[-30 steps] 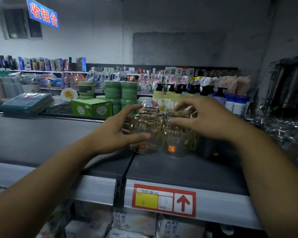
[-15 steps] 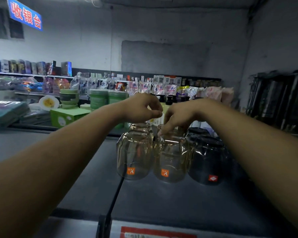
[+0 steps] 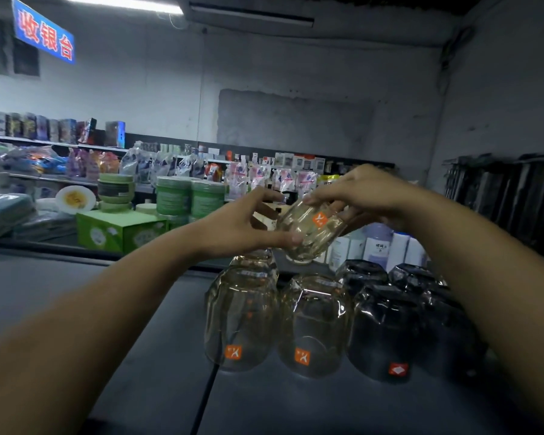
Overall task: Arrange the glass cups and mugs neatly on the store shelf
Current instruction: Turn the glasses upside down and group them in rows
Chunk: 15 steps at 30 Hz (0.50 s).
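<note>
I gripped a tilted amber glass cup [image 3: 308, 233] with left hand [image 3: 233, 227] and right hand [image 3: 368, 196]; probably steadying it for shelving.

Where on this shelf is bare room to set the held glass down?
The held glass could go on bare shelf left of the amber glasses, or along the near edge before them. Dark glasses crowd the right side.

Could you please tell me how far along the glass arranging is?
Done: amber glass cups and dark smoky glass cups stand in rows on the grey shelf. In hand: left hand and right hand hold one tilted amber cup above them. Left: setting it down.
</note>
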Each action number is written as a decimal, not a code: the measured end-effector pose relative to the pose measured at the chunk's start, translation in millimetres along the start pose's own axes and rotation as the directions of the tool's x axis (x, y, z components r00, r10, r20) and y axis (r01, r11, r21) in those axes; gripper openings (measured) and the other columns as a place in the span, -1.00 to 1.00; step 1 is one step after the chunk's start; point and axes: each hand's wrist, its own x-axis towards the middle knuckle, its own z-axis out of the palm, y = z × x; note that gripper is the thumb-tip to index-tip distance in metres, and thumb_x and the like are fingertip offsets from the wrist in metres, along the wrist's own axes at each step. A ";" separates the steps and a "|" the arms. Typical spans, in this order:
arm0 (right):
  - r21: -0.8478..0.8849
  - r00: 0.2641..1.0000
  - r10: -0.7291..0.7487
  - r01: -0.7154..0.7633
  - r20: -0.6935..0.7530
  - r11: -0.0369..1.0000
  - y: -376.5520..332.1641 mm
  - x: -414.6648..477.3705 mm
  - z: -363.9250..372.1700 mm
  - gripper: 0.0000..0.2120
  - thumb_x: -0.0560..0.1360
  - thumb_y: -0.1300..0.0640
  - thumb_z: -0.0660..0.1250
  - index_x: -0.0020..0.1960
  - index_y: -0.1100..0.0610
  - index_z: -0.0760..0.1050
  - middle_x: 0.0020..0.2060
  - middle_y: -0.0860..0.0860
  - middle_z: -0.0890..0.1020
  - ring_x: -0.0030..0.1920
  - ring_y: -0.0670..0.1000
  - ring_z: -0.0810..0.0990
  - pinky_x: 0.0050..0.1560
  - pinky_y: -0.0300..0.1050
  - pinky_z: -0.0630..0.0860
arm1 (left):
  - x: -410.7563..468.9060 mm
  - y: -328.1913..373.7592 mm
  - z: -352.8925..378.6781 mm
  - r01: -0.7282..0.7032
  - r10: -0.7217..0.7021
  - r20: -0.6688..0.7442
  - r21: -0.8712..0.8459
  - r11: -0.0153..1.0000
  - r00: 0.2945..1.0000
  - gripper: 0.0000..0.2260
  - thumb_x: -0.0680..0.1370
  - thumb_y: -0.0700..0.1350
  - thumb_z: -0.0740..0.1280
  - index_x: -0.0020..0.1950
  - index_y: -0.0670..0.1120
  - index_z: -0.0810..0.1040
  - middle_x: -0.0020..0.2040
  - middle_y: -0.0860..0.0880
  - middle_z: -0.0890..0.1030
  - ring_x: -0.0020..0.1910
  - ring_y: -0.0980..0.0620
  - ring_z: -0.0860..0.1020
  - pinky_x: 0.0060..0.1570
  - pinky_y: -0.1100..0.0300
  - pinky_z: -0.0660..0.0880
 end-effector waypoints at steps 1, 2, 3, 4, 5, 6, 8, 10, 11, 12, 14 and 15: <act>0.065 1.000 0.010 -0.011 0.015 0.998 -0.7 -2.3 0.9 -0.55 0.34 0.00 0.61 0.08 0.29 0.65 -0.05 0.25 0.73 -0.18 0.21 0.74 -0.10 0.07 0.69 | 0.4 -1.7 0.8 0.004 -0.004 0.001 -0.011 1.000 1.000 -0.17 0.29 0.28 0.56 0.47 0.10 0.34 0.22 0.06 0.60 0.08 0.10 0.67 0.11 0.05 0.65; 0.137 0.999 0.013 -0.018 0.034 0.990 -1.5 -5.2 2.3 -0.55 0.37 0.03 0.60 0.12 0.29 0.64 -0.03 0.26 0.73 -0.15 0.22 0.73 -0.03 0.13 0.69 | 0.9 -3.6 1.1 0.004 -0.005 -0.010 -0.050 0.999 1.000 -0.18 0.29 0.25 0.59 0.46 0.08 0.35 0.19 0.03 0.63 0.07 0.07 0.68 0.13 0.00 0.64; 0.217 0.999 0.005 -0.015 0.048 0.976 -1.6 -7.9 4.5 -0.56 0.39 0.05 0.58 0.15 0.29 0.62 -0.02 0.26 0.73 -0.11 0.23 0.71 0.02 0.17 0.68 | 1.5 -5.9 1.0 0.005 -0.008 -0.029 -0.112 0.994 1.000 -0.21 0.30 0.20 0.61 0.44 0.05 0.37 0.16 -0.01 0.66 0.07 0.03 0.69 0.15 -0.05 0.63; 0.294 0.999 -0.006 -0.008 0.049 0.956 -1.7 -10.9 7.0 -0.58 0.41 0.07 0.56 0.16 0.27 0.61 0.00 0.25 0.73 -0.07 0.23 0.70 0.04 0.18 0.67 | 1.7 -7.1 0.9 0.001 -0.009 -0.046 -0.178 0.984 0.999 -0.25 0.32 0.13 0.62 0.41 0.01 0.40 0.14 -0.05 0.69 0.07 -0.01 0.70 0.18 -0.09 0.61; 0.369 0.999 -0.014 -0.002 0.040 0.929 -1.2 -12.6 9.4 -0.61 0.43 0.08 0.54 0.17 0.26 0.61 0.02 0.24 0.73 -0.04 0.22 0.71 0.02 0.16 0.68 | 2.1 -7.3 0.6 -0.011 -0.007 -0.072 -0.242 0.970 0.997 -0.28 0.33 0.08 0.63 0.40 -0.04 0.41 0.12 -0.07 0.71 0.07 -0.04 0.70 0.21 -0.11 0.60; 0.442 0.999 -0.014 -0.001 0.030 0.897 -0.7 -14.2 11.9 -0.63 0.44 0.09 0.52 0.17 0.24 0.60 0.05 0.23 0.72 0.00 0.20 0.73 0.00 0.14 0.68 | 1.9 -6.2 0.2 -0.025 -0.008 -0.106 -0.302 0.953 0.994 -0.29 0.33 0.04 0.62 0.39 -0.08 0.42 0.10 -0.09 0.71 0.06 -0.06 0.71 0.21 -0.12 0.60; 0.562 0.999 -0.006 -0.014 0.034 0.827 3.3 -15.9 14.7 -0.63 0.46 0.08 0.50 0.19 0.22 0.56 0.12 0.24 0.68 0.07 0.22 0.72 0.05 0.17 0.67 | 1.4 -1.3 0.0 -0.059 -0.021 -0.180 -0.423 0.904 0.983 -0.30 0.28 -0.02 0.59 0.36 -0.14 0.44 0.08 -0.14 0.71 0.04 -0.12 0.71 0.17 -0.08 0.62; 0.609 0.996 -0.018 -0.041 0.090 0.792 5.7 -19.3 14.6 -0.61 0.50 0.07 0.46 0.25 0.21 0.51 0.16 0.26 0.65 0.12 0.26 0.69 0.14 0.23 0.63 | 1.1 4.1 -1.1 -0.113 -0.019 -0.235 -0.535 0.837 0.972 -0.41 0.28 -0.11 0.55 0.27 -0.18 0.49 0.04 -0.16 0.71 0.02 -0.15 0.71 0.08 0.01 0.65; 0.595 0.992 -0.039 -0.042 0.123 0.803 5.8 -21.5 13.5 -0.60 0.52 0.06 0.44 0.28 0.21 0.50 0.18 0.29 0.65 0.15 0.29 0.68 0.19 0.23 0.61 | 0.6 6.8 -1.9 -0.136 -0.021 -0.254 -0.581 0.802 0.967 -0.46 0.29 -0.14 0.53 0.23 -0.20 0.51 0.01 -0.13 0.71 0.01 -0.12 0.72 0.04 0.06 0.66; 0.562 0.988 -0.066 -0.025 0.141 0.826 5.4 -22.8 12.0 -0.60 0.54 0.06 0.43 0.30 0.21 0.50 0.19 0.33 0.63 0.17 0.31 0.66 0.23 0.23 0.59 | -0.1 9.3 -2.9 -0.155 -0.019 -0.271 -0.605 0.781 0.962 -0.47 0.29 -0.15 0.53 0.23 -0.20 0.52 -0.02 -0.10 0.72 0.00 -0.10 0.72 0.02 0.09 0.66; 0.470 0.987 -0.112 0.046 0.113 0.881 3.5 -24.0 9.1 -0.65 0.56 0.07 0.41 0.28 0.22 0.53 0.23 0.35 0.60 0.19 0.30 0.65 0.26 0.23 0.57 | -1.2 12.0 -4.1 -0.174 -0.014 -0.298 -0.595 0.785 0.954 -0.40 0.29 -0.14 0.53 0.31 -0.20 0.51 -0.03 -0.07 0.74 0.02 -0.07 0.72 0.05 0.12 0.65; 0.367 0.988 -0.139 0.103 0.073 0.924 1.6 -24.2 8.2 -0.70 0.57 0.08 0.39 0.24 0.20 0.56 0.21 0.30 0.63 0.18 0.25 0.66 0.25 0.20 0.59 | -1.9 12.4 -4.5 -0.175 -0.011 -0.306 -0.572 0.801 0.952 -0.36 0.28 -0.13 0.55 0.34 -0.19 0.50 -0.01 -0.08 0.74 0.03 -0.06 0.72 0.07 0.11 0.65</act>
